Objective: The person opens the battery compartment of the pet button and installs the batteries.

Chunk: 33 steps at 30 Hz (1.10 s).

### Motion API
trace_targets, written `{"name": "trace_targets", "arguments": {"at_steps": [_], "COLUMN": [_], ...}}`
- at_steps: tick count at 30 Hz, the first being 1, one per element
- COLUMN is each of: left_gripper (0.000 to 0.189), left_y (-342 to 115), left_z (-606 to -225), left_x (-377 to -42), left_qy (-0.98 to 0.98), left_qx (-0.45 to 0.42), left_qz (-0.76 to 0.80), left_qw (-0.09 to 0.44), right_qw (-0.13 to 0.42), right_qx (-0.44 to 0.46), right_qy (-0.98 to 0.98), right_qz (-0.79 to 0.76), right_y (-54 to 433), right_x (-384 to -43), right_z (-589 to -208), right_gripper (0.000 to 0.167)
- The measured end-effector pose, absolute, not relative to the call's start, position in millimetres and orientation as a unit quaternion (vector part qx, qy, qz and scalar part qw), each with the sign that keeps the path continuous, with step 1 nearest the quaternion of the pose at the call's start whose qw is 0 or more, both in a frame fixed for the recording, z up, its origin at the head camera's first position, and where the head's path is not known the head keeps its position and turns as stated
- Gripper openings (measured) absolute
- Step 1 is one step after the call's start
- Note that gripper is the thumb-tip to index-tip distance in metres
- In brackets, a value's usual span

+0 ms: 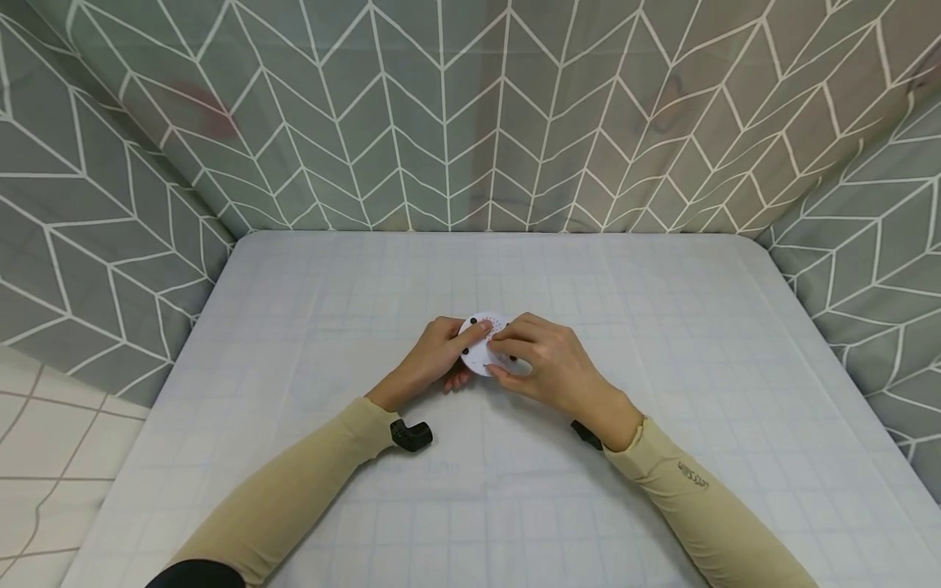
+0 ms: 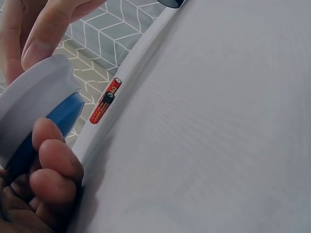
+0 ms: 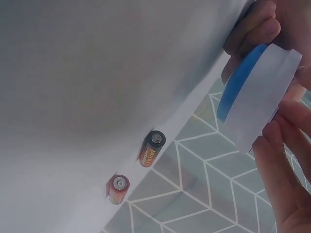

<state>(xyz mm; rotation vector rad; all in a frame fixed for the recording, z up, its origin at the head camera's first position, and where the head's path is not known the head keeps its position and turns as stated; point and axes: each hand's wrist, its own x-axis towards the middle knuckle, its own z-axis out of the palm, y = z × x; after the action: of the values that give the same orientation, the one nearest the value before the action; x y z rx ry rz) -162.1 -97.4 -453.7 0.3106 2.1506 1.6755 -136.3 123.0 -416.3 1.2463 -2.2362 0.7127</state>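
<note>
A round device point(image 1: 476, 356), white with small holes and black feet on the upturned face, is held a little above the table between both hands. Its other side is blue, as the wrist views show. My left hand point(image 1: 429, 357) grips its left edge, thumb on the white face and fingers curled beneath. With bent fingers, my right hand point(image 1: 553, 359) pinches at the white face and near rim; what lies under those fingertips is hidden. Two cylindrical batteries lie on the table: a dark-ended one point(image 3: 153, 148) and a red one point(image 3: 118, 189). The head view does not show them.
The table point(image 1: 485, 506) has a pale cloth with a faint grid. Grey curtains point(image 1: 470, 106) with white zigzag lines stand behind it and along both sides. Floor tiles point(image 1: 51, 457) show at the lower left. A black wrist device point(image 1: 412, 435) sits by the left sleeve.
</note>
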Motion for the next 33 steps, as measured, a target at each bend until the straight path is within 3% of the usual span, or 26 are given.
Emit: {"name": "trace_targets", "arguments": {"at_steps": [33], "left_gripper": [0.057], "left_y": [-96.6], "left_z": [-454.3], "left_x": [-162.7], "left_qy": [0.779], "left_qx": [0.112], "left_qz": [0.589], "left_qw": [0.184], "right_qw": [0.271], "right_qx": [0.443], "right_qy": [-0.825], "right_qz": [0.223], "right_y": [116.7], "right_x": [-132.6], "right_z": [-418.1], "right_gripper": [0.016]}}
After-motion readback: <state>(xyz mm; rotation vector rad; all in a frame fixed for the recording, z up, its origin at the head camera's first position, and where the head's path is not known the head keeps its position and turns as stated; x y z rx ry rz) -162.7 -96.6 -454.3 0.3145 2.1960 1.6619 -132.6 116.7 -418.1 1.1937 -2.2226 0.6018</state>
